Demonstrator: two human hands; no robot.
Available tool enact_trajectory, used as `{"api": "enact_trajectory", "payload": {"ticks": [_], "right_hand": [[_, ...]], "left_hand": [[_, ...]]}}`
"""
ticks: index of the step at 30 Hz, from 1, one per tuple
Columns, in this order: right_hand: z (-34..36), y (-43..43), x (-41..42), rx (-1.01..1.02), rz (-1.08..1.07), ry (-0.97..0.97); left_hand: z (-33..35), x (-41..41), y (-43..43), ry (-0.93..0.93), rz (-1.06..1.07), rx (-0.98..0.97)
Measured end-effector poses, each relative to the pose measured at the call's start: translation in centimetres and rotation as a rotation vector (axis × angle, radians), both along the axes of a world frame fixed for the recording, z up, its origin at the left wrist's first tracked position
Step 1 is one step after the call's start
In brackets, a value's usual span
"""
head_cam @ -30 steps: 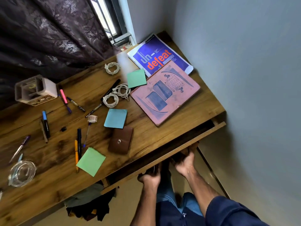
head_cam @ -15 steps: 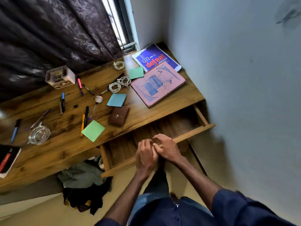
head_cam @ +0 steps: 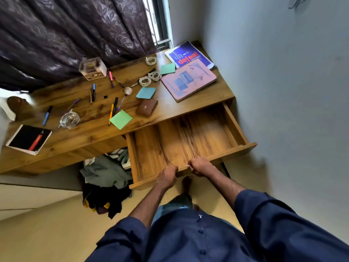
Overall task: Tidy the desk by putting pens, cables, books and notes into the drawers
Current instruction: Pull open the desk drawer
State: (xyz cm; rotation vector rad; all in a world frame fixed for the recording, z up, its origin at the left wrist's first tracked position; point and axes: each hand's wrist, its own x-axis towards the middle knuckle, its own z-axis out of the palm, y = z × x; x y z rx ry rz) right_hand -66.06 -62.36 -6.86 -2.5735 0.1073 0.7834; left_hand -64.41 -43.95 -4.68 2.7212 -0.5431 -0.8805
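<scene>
at desk's far corner, blue book reads "un-defeat".

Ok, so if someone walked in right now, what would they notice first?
The open wooden drawer at the front right of the desk, with the left hand and right hand both gripping its front edge. Behind it, pens, coiled white cables and sticky notes are strewn over the desk top, a bright green sticky note nearest the front. At the far right corner a pink book overlaps a blue book reading "un-defeat".
</scene>
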Motion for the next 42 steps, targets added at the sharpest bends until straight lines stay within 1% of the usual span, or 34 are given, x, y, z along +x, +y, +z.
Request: {"api": "enact_trajectory", "payload": {"ticks": [7,12,16,18,22,25,28,32,35,38,42], "right_hand": [[-0.2,0.6,-7.2,-0.065,0.038,-0.01],[-0.4,0.8,-11.0,-0.087,0.087,0.024],[-0.3,1.2,-13.7,-0.059,0.068,0.069],[0.1,1.5,-14.3,-0.059,0.038,0.061],[0.8,2.5,-14.5,-0.084,0.009,0.065],[0.9,4.0,-15.4,-0.153,-0.028,0.022],[1.0,5.4,-16.4,-0.211,-0.077,-0.056],[2.3,8.3,-17.0,-0.213,-0.1,-0.116],[3.4,11.6,-16.1,-0.169,-0.081,-0.175],[4.4,15.3,-14.9,-0.072,-0.077,-0.255],[5.8,20.6,-13.1,0.022,-0.071,-0.345]], "left_hand": [[-0.2,-6.5,1.2,0.099,-0.058,-0.014],[-0.5,-10.7,1.8,0.121,-0.086,-0.013],[-0.8,-13.1,2.4,0.123,-0.149,0.008],[-0.9,-13.5,2.8,0.092,-0.152,-0.006],[-0.5,-13.6,3.5,0.088,-0.167,-0.043],[-0.1,-14.1,4.8,0.067,-0.156,-0.085],[0.2,-14.3,7.1,0.045,-0.167,-0.098],[2.0,-13.4,12.3,0.032,-0.178,-0.149],[3.2,-12.8,17.5,-0.005,-0.113,-0.228],[4.4,-12.5,22.3,-0.103,0.059,-0.326],[5.9,-11.8,27.2,-0.173,0.144,-0.353]]}}
